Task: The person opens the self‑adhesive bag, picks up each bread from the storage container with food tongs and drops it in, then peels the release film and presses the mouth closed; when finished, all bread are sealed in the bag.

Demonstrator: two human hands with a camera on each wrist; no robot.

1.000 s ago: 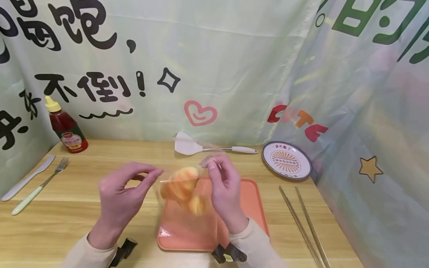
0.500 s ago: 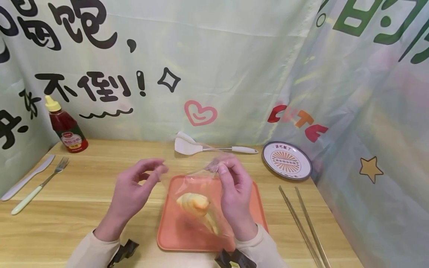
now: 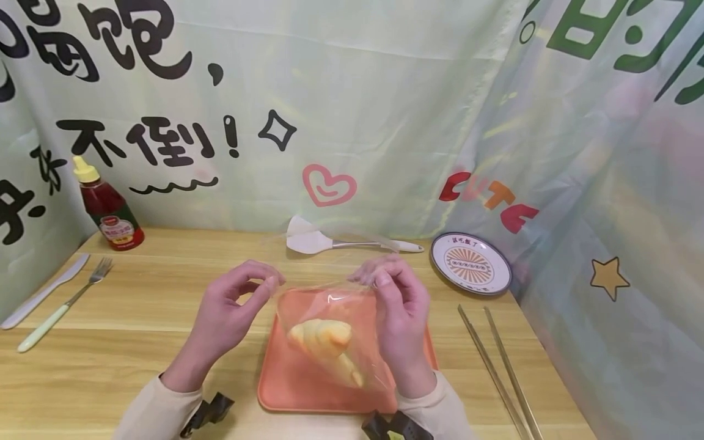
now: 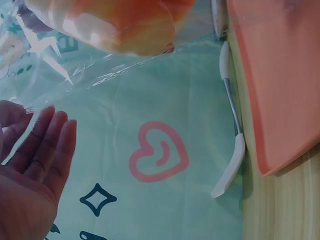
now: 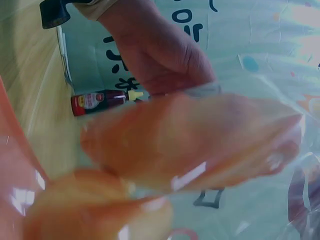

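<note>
Your left hand (image 3: 233, 308) and right hand (image 3: 398, 308) each pinch a top corner of the clear bag (image 3: 330, 330), mid-frame over the orange tray (image 3: 286, 379). Croissant (image 3: 324, 339) inside looks light and squashy, I think; film's slippery, so stay on those edges

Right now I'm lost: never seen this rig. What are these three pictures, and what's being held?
No machine here: a person's two bare hands. One picture comes from a head camera looking down; the other two from cameras on each wrist. The left hand and right hand each pinch the top edge of a clear plastic bag with a croissant inside, over an orange tray. On the wooden table lie a ketchup bottle, fork, knife, spatula, plate and chopsticks.
</note>
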